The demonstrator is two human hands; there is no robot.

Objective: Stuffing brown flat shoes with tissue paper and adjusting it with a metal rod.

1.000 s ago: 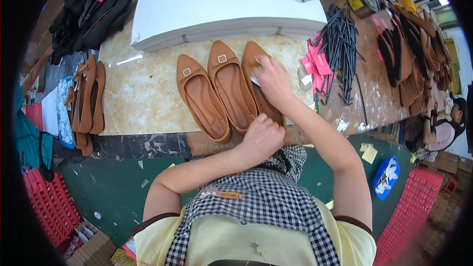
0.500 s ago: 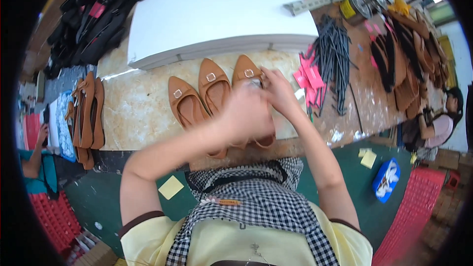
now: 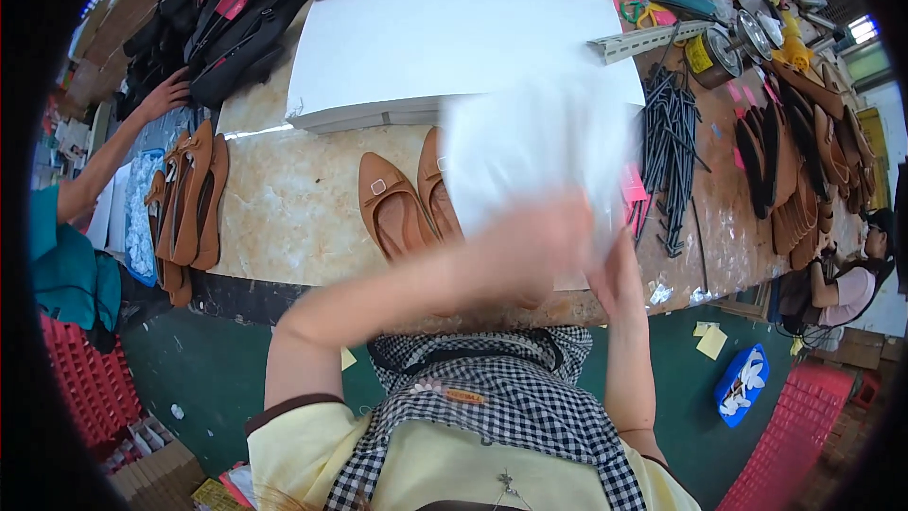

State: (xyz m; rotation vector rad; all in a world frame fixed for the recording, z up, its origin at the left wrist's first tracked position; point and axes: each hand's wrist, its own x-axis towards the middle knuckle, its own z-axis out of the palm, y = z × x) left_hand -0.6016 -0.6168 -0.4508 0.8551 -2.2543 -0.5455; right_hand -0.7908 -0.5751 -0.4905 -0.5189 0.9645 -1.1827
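Observation:
A white sheet of paper [image 3: 530, 147], smeared by motion, is raised above the bench in front of me. My left hand [image 3: 553, 232] is blurred across its lower part, closed on it. My right hand [image 3: 619, 270] is at the sheet's lower right corner, thumb and fingers up along the edge; its grip is partly hidden. Behind the paper and my left forearm lie tan pointed flat shoes with small square buckles: one shoe [image 3: 388, 199] shows well, while a second shoe [image 3: 433, 180] is partly covered. Anything farther right is hidden by the sheet.
A thick stack of white paper [image 3: 397, 47] stands behind the shoes. Black straps [image 3: 672, 161] and pink tags [image 3: 632, 194] lie right, near more tan shoes [image 3: 794, 218]. Left are tan shoes [image 3: 194, 194] and a black pile [image 3: 236, 28], touched by a co-worker's hand [image 3: 168, 93].
The white sheet has come up in front of my hands, covering the right-hand shoe. My right hand has left that shoe and moved nearer. A co-worker's hand now reaches the black pile.

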